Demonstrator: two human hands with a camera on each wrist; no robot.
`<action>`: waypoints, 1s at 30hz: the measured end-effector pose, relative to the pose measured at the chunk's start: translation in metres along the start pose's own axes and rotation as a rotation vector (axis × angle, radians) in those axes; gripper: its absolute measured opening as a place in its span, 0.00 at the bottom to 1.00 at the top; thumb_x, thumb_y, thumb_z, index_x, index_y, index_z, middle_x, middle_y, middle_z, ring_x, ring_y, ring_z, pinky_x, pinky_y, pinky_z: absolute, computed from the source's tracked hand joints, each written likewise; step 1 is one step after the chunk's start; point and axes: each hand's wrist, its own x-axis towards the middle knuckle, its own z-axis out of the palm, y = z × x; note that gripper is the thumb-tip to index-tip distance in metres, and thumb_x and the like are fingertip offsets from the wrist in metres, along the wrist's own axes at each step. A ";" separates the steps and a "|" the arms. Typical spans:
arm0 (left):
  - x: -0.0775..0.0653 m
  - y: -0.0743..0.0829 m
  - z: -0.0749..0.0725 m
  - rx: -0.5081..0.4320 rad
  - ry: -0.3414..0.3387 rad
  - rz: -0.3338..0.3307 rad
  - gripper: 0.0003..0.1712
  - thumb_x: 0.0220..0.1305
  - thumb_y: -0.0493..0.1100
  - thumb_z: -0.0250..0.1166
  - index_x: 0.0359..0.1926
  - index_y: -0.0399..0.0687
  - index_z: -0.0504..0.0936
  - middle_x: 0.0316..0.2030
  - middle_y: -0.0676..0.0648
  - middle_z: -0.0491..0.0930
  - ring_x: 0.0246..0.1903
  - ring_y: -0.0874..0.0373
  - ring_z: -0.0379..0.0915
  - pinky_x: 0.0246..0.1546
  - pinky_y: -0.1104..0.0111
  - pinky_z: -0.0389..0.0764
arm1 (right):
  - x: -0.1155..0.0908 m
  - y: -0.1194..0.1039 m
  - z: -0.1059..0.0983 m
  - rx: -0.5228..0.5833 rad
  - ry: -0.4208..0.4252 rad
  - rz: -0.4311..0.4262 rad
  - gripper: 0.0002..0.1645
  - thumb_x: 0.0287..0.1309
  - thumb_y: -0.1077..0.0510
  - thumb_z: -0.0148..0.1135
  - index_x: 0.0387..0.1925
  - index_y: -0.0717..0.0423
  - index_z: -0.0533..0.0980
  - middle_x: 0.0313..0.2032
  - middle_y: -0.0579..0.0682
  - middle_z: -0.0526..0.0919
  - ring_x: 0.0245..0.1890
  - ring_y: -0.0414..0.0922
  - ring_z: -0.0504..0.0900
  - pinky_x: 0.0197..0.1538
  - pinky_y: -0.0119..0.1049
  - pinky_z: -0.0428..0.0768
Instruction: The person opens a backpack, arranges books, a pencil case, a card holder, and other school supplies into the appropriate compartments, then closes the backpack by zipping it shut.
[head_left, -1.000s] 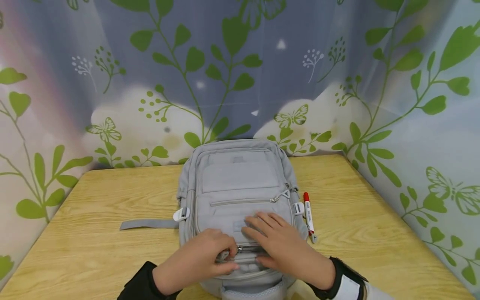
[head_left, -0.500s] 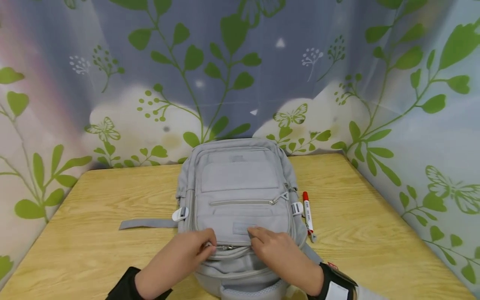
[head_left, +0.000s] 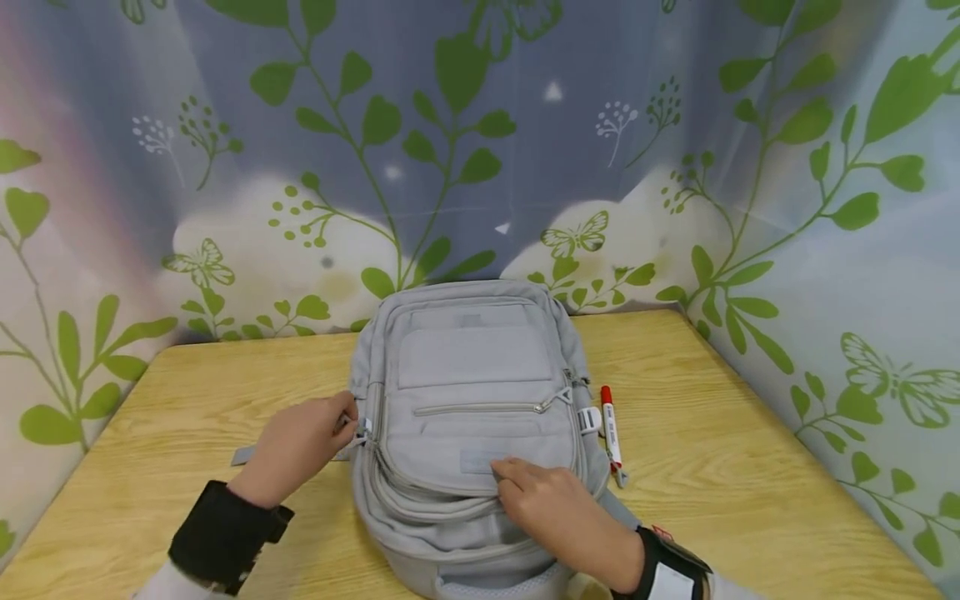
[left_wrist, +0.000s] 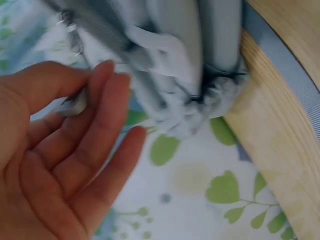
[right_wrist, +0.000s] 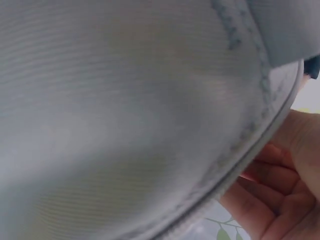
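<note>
A light grey backpack [head_left: 472, 358] lies on the wooden table with its front pockets facing up. At its left side, my left hand [head_left: 303, 437] pinches a zipper pull [left_wrist: 75, 104] between thumb and forefinger, by the white side buckle. In the left wrist view, the zipper slider [left_wrist: 66, 20] shows above that hand, on the bag's zipper track. My right hand [head_left: 555, 508] grips the lower edge of the front pocket, beside the pale label [head_left: 480, 461]; the pocket hides its fingertips. The zipped seam [right_wrist: 220, 187] curves past that hand in the right wrist view.
A red-capped white marker [head_left: 611, 429] lies at the backpack's right side. A grey strap [head_left: 243, 455] sticks out to the left, partly behind my left hand. Leaf-patterned curtains [head_left: 330, 192] enclose the table [head_left: 217, 392] at the back and sides.
My left hand has moved from the front pocket's lower edge leftward and up along the zipper to the bag's side. My right hand went from spread fingers to gripping the pocket edge.
</note>
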 end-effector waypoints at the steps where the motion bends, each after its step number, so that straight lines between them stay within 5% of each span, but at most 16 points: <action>1: 0.006 -0.004 0.005 0.000 0.014 0.004 0.07 0.60 0.37 0.61 0.27 0.50 0.73 0.12 0.57 0.61 0.12 0.66 0.53 0.14 0.74 0.54 | -0.001 0.000 0.000 0.004 0.000 -0.001 0.15 0.45 0.65 0.69 0.14 0.50 0.72 0.38 0.47 0.85 0.38 0.39 0.84 0.21 0.26 0.76; 5: 0.030 -0.018 0.022 0.001 0.034 0.006 0.05 0.61 0.37 0.61 0.28 0.47 0.74 0.12 0.54 0.63 0.12 0.64 0.56 0.13 0.72 0.56 | -0.004 0.001 0.001 0.025 0.011 -0.003 0.13 0.45 0.63 0.70 0.16 0.50 0.74 0.38 0.47 0.85 0.37 0.39 0.84 0.23 0.25 0.77; 9: 0.045 -0.028 0.033 0.008 -0.017 -0.038 0.05 0.61 0.37 0.60 0.28 0.46 0.76 0.13 0.52 0.67 0.13 0.62 0.59 0.14 0.71 0.59 | -0.005 0.002 0.003 0.024 0.020 -0.005 0.10 0.46 0.60 0.71 0.19 0.50 0.76 0.39 0.47 0.85 0.37 0.38 0.84 0.25 0.25 0.78; 14: 0.042 -0.023 0.031 -0.039 -0.164 -0.007 0.06 0.61 0.37 0.60 0.26 0.46 0.77 0.20 0.50 0.74 0.17 0.62 0.66 0.18 0.70 0.67 | -0.004 0.002 0.001 0.045 -0.019 0.014 0.05 0.47 0.58 0.71 0.26 0.51 0.80 0.41 0.47 0.84 0.39 0.38 0.84 0.30 0.26 0.80; 17: 0.031 -0.014 0.021 -0.082 -0.172 0.025 0.04 0.61 0.39 0.61 0.36 0.42 0.79 0.32 0.45 0.79 0.25 0.57 0.74 0.26 0.66 0.75 | -0.004 0.004 -0.003 0.088 -0.055 0.035 0.07 0.48 0.58 0.70 0.33 0.51 0.82 0.44 0.46 0.84 0.41 0.38 0.84 0.35 0.27 0.81; 21: 0.016 0.003 0.004 -0.324 -0.197 0.071 0.24 0.64 0.47 0.61 0.58 0.42 0.72 0.54 0.40 0.73 0.49 0.47 0.75 0.47 0.57 0.77 | -0.002 0.010 -0.009 0.126 -0.032 0.058 0.06 0.51 0.60 0.67 0.33 0.49 0.82 0.42 0.43 0.85 0.38 0.36 0.84 0.36 0.27 0.81; 24: 0.009 0.022 -0.005 -0.591 -0.330 0.126 0.35 0.62 0.55 0.61 0.67 0.50 0.62 0.65 0.44 0.63 0.64 0.45 0.62 0.59 0.51 0.68 | 0.005 0.017 -0.016 0.128 0.039 0.076 0.06 0.50 0.60 0.68 0.33 0.48 0.82 0.39 0.43 0.86 0.35 0.35 0.84 0.35 0.27 0.81; 26: 0.007 0.035 -0.007 -0.631 -0.374 0.187 0.41 0.58 0.57 0.63 0.70 0.56 0.57 0.68 0.47 0.59 0.67 0.47 0.57 0.63 0.52 0.64 | 0.012 0.025 -0.024 0.103 0.094 0.084 0.08 0.49 0.58 0.69 0.34 0.49 0.83 0.38 0.43 0.86 0.33 0.36 0.84 0.35 0.28 0.82; 28: 0.009 0.046 -0.007 -0.529 -0.304 0.269 0.42 0.57 0.53 0.66 0.69 0.56 0.58 0.66 0.48 0.63 0.65 0.50 0.61 0.62 0.55 0.66 | 0.022 0.033 -0.033 0.065 0.149 0.091 0.11 0.48 0.56 0.70 0.36 0.50 0.83 0.37 0.44 0.86 0.33 0.38 0.84 0.35 0.30 0.82; 30: 0.013 0.054 -0.006 -0.406 -0.187 0.278 0.37 0.60 0.45 0.65 0.68 0.54 0.61 0.62 0.49 0.69 0.60 0.53 0.68 0.58 0.60 0.71 | 0.030 0.044 -0.041 0.037 0.206 0.091 0.10 0.52 0.53 0.67 0.37 0.51 0.83 0.36 0.45 0.86 0.33 0.39 0.85 0.35 0.32 0.82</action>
